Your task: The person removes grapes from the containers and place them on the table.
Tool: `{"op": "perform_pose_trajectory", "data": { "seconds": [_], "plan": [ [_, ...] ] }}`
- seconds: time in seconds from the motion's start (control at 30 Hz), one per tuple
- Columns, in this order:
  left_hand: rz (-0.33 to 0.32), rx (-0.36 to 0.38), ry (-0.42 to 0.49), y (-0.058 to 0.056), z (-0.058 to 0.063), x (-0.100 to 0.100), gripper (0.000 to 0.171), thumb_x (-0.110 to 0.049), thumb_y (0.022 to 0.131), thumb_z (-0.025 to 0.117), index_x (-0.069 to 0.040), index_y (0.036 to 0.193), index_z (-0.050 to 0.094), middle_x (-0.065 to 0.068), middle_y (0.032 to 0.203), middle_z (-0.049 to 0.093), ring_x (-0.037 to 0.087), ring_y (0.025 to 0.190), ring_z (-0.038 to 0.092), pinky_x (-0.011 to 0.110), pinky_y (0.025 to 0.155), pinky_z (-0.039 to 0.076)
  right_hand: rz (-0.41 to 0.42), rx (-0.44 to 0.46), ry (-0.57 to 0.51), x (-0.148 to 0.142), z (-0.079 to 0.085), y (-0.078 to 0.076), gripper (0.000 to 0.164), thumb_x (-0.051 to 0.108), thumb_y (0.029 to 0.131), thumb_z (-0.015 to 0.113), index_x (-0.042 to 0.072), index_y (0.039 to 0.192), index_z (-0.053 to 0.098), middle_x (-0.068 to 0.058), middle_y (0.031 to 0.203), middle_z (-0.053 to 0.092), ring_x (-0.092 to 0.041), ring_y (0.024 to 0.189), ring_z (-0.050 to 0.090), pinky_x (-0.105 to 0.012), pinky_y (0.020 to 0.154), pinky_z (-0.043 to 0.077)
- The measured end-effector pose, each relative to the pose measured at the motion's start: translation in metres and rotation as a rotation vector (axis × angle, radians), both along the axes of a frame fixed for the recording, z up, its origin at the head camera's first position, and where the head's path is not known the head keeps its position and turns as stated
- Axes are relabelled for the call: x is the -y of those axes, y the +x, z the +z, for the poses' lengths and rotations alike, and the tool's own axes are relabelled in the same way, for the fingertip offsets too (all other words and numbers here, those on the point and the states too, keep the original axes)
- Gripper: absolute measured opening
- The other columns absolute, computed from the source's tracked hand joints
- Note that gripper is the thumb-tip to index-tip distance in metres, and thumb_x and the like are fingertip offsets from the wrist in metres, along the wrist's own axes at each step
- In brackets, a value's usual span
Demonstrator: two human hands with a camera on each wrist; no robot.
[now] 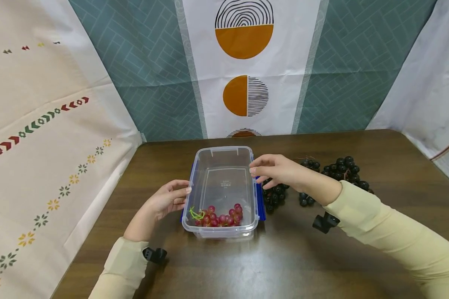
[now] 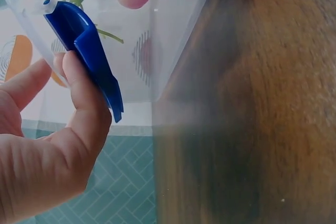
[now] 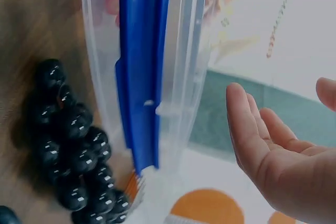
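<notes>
A clear plastic food container (image 1: 224, 176) stands on the table, with a bunch of red grapes (image 1: 230, 219) and its green stem at the near end. My left hand (image 1: 168, 199) grips the container's left side, thumb at the rim and fingers bent against the blue latch (image 2: 90, 51). Over the right rim my right hand (image 1: 278, 169) hovers with fingers extended. The right wrist view shows that hand (image 3: 283, 156) apart from the container, thumb spread away and nothing held. Another blue latch (image 3: 142, 77) hangs down along the right side.
Bunches of black grapes lie right of the container: one close beside it (image 1: 274, 198), another farther right (image 1: 342, 169), with more black grapes (image 1: 309, 164) between. The brown table (image 1: 224, 270) meets a patterned cloth backdrop (image 1: 157, 104) behind and white cloth (image 1: 60, 166) at left.
</notes>
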State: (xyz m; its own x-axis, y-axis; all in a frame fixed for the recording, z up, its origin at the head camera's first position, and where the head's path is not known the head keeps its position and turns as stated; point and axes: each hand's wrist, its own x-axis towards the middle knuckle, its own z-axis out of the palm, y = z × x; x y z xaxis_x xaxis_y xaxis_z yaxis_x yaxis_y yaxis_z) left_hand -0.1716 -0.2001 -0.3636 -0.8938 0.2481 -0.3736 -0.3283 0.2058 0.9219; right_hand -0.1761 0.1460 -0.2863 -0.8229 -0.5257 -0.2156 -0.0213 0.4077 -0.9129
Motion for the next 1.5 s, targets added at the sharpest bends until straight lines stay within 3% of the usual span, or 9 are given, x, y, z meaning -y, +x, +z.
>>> {"op": "perform_pose_trajectory", "data": {
  "seconds": [0.17, 0.4, 0.63, 0.97, 1.23, 1.5],
  "plan": [
    [-0.003, 0.006, 0.006, 0.000, 0.002, -0.001, 0.052, -0.018, 0.096, 0.057, 0.000, 0.138, 0.032, -0.002, 0.089, 0.060, 0.008, 0.074, 0.060, 0.022, 0.070, 0.053, 0.070, -0.062, 0.038, 0.015, 0.003, 0.013, 0.040, 0.025, 0.097, 0.055, 0.000, 0.128, 0.051, -0.018, 0.122, 0.058, -0.031, 0.108, 0.059, -0.039, 0.085, 0.054],
    [-0.002, 0.006, 0.016, 0.001, 0.002, 0.000, 0.052, -0.016, 0.096, 0.056, 0.001, 0.139, 0.032, -0.002, 0.089, 0.060, 0.007, 0.075, 0.061, 0.022, 0.071, 0.054, 0.137, -0.139, 0.075, 0.035, -0.001, 0.019, 0.035, 0.023, 0.095, 0.058, 0.002, 0.123, 0.055, -0.011, 0.113, 0.064, -0.019, 0.092, 0.060, -0.037, 0.079, 0.055],
    [-0.022, -0.005, 0.040, 0.001, 0.002, -0.001, 0.052, -0.016, 0.097, 0.055, 0.001, 0.140, 0.031, -0.001, 0.090, 0.060, 0.008, 0.076, 0.061, 0.023, 0.072, 0.054, 0.222, -0.254, 0.146, 0.050, -0.013, 0.019, 0.034, 0.022, 0.093, 0.061, 0.003, 0.122, 0.057, -0.010, 0.116, 0.063, -0.021, 0.103, 0.062, -0.032, 0.087, 0.052],
    [-0.037, -0.036, -0.012, 0.002, 0.008, -0.002, 0.056, -0.019, 0.096, 0.056, -0.002, 0.143, 0.031, 0.001, 0.095, 0.064, 0.012, 0.084, 0.062, 0.025, 0.075, 0.055, 0.310, -0.218, 0.229, 0.068, -0.026, 0.017, 0.046, 0.021, 0.087, 0.067, 0.005, 0.128, 0.053, -0.014, 0.122, 0.060, -0.024, 0.106, 0.062, -0.034, 0.088, 0.052],
    [-0.036, -0.023, 0.000, 0.001, 0.008, -0.003, 0.057, -0.019, 0.096, 0.056, -0.003, 0.144, 0.030, 0.001, 0.095, 0.063, 0.012, 0.083, 0.061, 0.024, 0.073, 0.055, 0.361, -0.208, 0.325, 0.087, -0.037, 0.016, 0.054, 0.021, 0.084, 0.072, 0.007, 0.132, 0.050, -0.017, 0.124, 0.059, -0.031, 0.113, 0.058, -0.044, 0.091, 0.050],
    [-0.031, 0.002, 0.017, 0.001, 0.008, -0.003, 0.058, -0.020, 0.096, 0.057, -0.005, 0.145, 0.029, 0.000, 0.093, 0.063, 0.012, 0.082, 0.061, 0.025, 0.073, 0.055, 0.416, -0.240, 0.438, 0.100, -0.049, 0.018, 0.055, 0.018, 0.080, 0.076, 0.012, 0.128, 0.051, -0.013, 0.119, 0.062, -0.025, 0.107, 0.060, -0.039, 0.087, 0.052]
  ]
}}
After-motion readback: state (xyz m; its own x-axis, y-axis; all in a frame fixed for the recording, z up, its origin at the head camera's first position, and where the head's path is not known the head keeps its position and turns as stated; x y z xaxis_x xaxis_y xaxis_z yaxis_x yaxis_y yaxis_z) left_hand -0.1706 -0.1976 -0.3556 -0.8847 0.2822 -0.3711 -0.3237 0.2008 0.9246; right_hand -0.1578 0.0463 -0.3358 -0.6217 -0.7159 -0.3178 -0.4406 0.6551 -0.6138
